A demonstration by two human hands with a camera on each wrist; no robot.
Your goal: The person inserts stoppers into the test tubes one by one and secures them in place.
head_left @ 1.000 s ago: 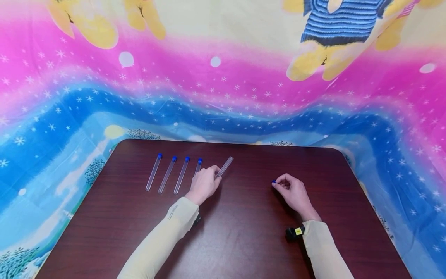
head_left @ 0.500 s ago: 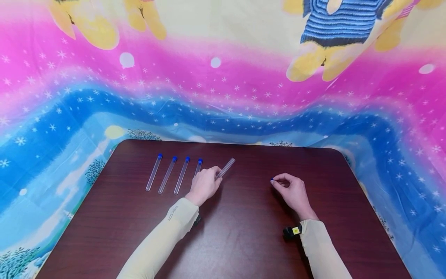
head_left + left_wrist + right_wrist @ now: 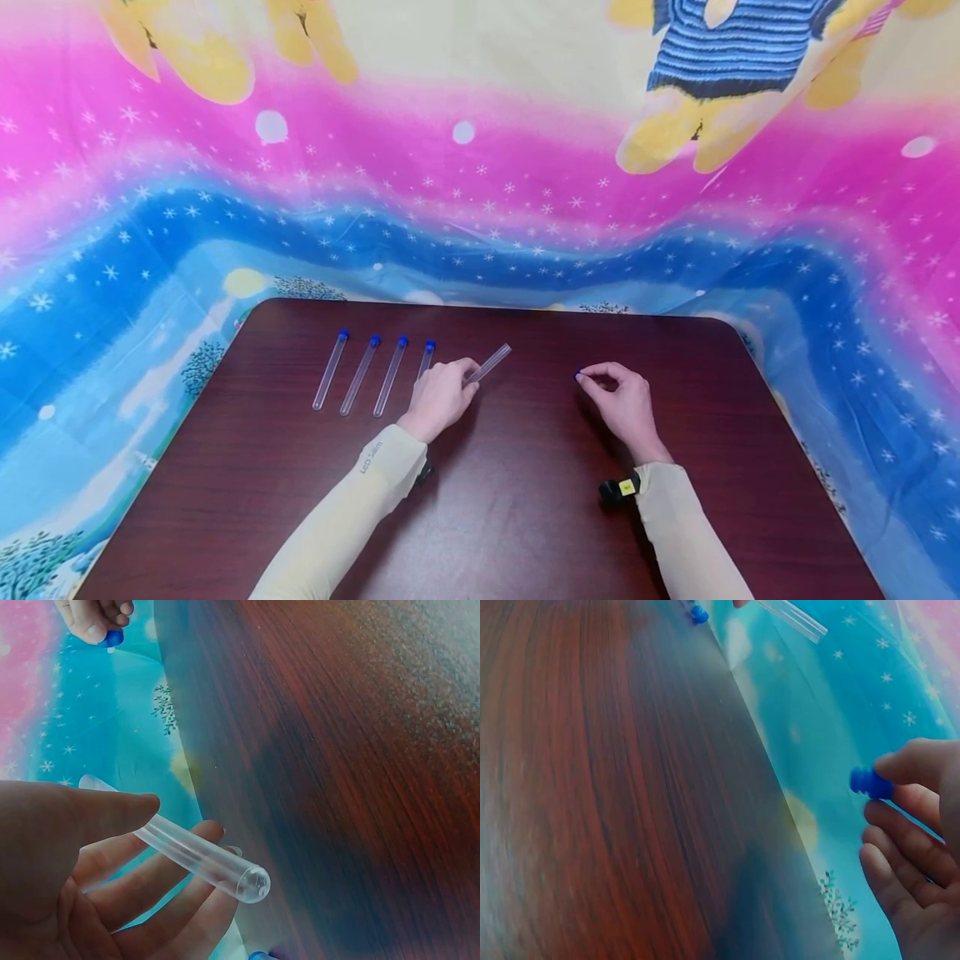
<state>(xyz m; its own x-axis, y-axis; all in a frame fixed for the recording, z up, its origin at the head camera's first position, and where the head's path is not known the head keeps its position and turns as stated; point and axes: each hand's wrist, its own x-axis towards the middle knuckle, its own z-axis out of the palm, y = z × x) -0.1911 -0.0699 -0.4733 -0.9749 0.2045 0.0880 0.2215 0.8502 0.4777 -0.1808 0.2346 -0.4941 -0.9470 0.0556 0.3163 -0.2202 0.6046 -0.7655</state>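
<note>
A clear, uncapped test tube [image 3: 491, 364] is held between the thumb and fingers of my left hand [image 3: 441, 393], its open end pointing up and to the right. In the left wrist view the rounded closed end of the test tube [image 3: 202, 855] shows below the thumb. My right hand [image 3: 628, 407] pinches a small blue cap [image 3: 870, 784] between thumb and fingertips, ridged side outward. Cap and tube are apart, with a gap between the hands. Just left of my left hand lies a blue-capped test tube [image 3: 428, 354], partly hidden by that hand.
Further left, three more blue-capped test tubes lie side by side, the middle one being a test tube [image 3: 360, 377]. All rest on a dark reddish-brown table [image 3: 510, 517]. A patterned cloth [image 3: 480, 208] hangs behind the table's far edge.
My right hand has moved left and slightly away from me with the cap. The tube in my left hand has tipped a little further to the right.
</note>
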